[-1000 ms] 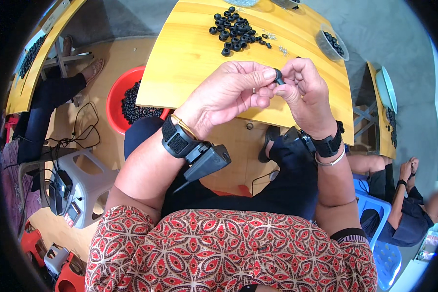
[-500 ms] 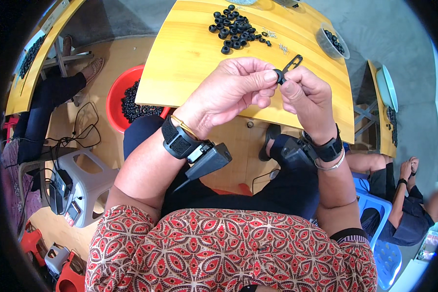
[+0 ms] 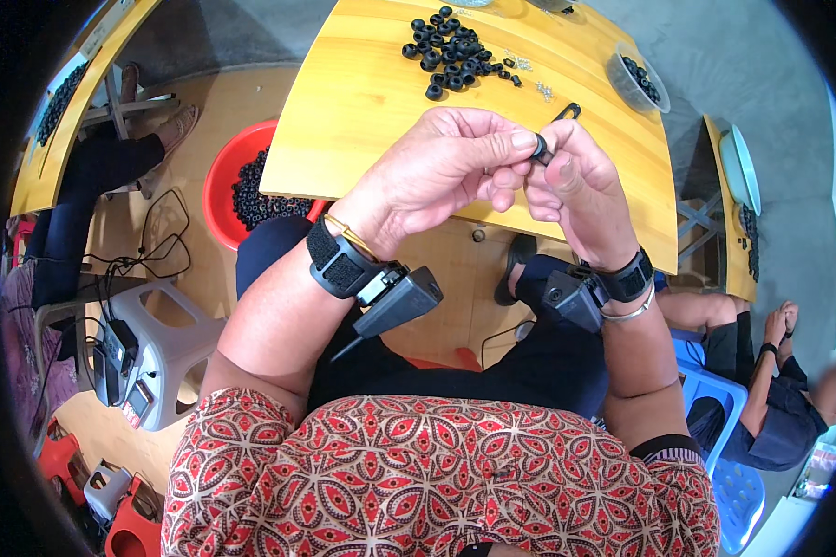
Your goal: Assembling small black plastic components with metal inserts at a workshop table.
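While the left hand (image 3: 455, 165) pinches one small, round black part (image 3: 540, 146) between thumb and forefinger, its other fingers curl loosely beneath. The right hand (image 3: 587, 190) is half closed right beside it, its bent fingers and thumb gripping one slim black strip with a looped end (image 3: 568, 112), whose loop pokes out above the knuckles. Part and strip meet between the two hands, over the near side of one yellow wooden table (image 3: 344, 111); whether they are joined, I cannot tell.

Farther back on the tabletop lies one heap of glossy black rounded knobs (image 3: 436, 92), dozens by the look of it, though too crowded to count exactly. Just beside the heap sit two little clusters of silvery bits (image 3: 543, 91), too tiny to number. Near the table's right edge stands one clear plastic bowl (image 3: 620, 79) with black pieces inside.

One round red plastic basin (image 3: 215, 186), left of the table, contains a great many black rings (image 3: 260, 200). Each wrist bears one black strap (image 3: 342, 271) with one boxy black device (image 3: 398, 306), two of each altogether; one gold-coloured bracelet (image 3: 351, 238) circles the left wrist, one silver-coloured bangle (image 3: 630, 313) the right.
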The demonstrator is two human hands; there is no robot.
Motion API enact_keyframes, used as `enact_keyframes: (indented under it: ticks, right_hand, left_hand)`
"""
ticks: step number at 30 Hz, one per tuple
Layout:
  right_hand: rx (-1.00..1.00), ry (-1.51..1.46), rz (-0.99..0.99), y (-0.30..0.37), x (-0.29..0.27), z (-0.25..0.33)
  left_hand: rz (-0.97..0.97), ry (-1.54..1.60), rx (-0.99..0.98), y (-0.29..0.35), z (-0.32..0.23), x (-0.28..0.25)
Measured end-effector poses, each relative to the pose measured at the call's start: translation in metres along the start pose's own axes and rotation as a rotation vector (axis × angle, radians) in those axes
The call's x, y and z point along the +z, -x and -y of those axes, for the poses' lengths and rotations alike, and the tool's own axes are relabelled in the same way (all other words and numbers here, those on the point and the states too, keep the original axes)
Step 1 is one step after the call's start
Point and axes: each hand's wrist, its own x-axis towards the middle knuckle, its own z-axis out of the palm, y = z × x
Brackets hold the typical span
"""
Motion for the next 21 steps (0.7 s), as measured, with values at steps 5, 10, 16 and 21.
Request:
enact_keyframes:
  ticks: [5,10,16,21]
  right_hand:
    - [-0.125,0.331,0.015,0.000,0.003,-0.003]
    - [-0.222,0.331,-0.040,-0.001,0.005,-0.017]
    - [-0.291,0.417,-0.052,-0.003,-0.002,-0.018]
    - [-0.325,0.454,-0.078,-0.001,0.007,-0.016]
  left_hand:
    - [0.020,0.003,-0.001,0.000,0.000,-0.001]
    - [-0.010,0.036,-0.037,0.000,0.001,0.005]
    - [-0.042,0.032,-0.034,0.002,0.004,0.011]
    - [-0.009,0.090,-0.029,0.001,0.007,0.012]
